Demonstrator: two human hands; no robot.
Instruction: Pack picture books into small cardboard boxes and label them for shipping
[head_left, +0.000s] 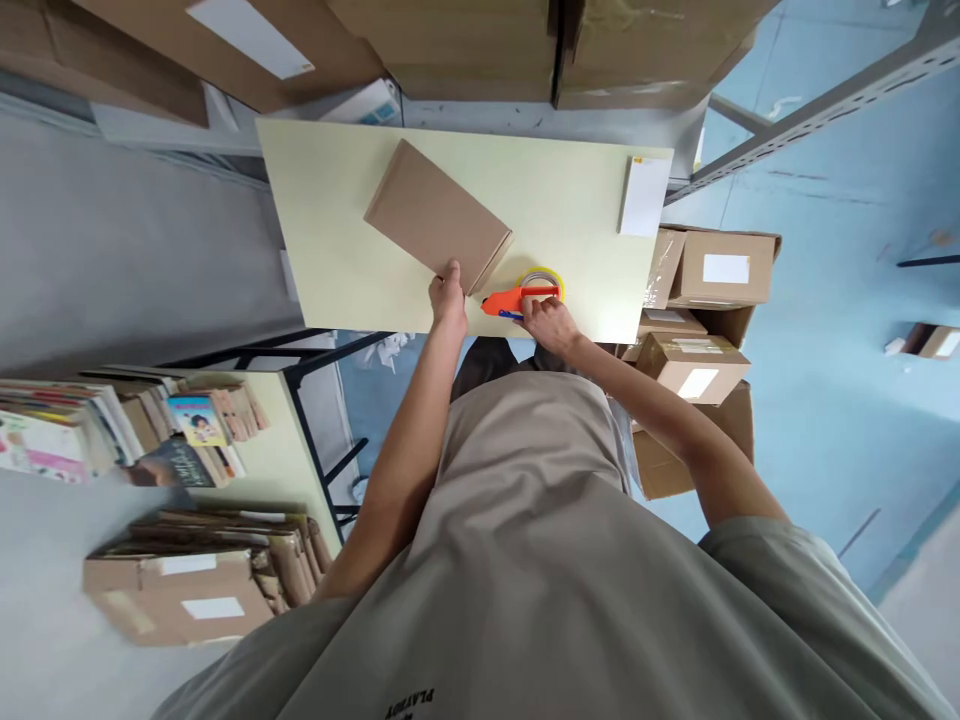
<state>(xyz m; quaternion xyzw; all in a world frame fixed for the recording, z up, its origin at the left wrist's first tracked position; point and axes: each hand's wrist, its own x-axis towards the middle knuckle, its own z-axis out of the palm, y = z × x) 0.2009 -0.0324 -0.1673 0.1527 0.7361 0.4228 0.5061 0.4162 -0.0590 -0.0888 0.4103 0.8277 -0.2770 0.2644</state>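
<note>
Left hand [448,297] is pressing down on the near corner of the flat cardboard mailer [437,217] — fingers flat, not clenched. Right hand [546,320] is gripping the orange tape dispenser [517,298] just beside it. Both are lying on the pale surface [337,230] — white label pad [643,196] sitting at the far right corner, boxes [720,270] stacking beyond.

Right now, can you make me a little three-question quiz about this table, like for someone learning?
1. True or false: the left hand touches the cardboard box.
2. What does the right hand rest on?
   A) orange tape dispenser
   B) white pad
   C) a book
3. Fill in: the box lies ____ on the pale table.

Key: 1 true. 2 A. 3 flat.
</note>
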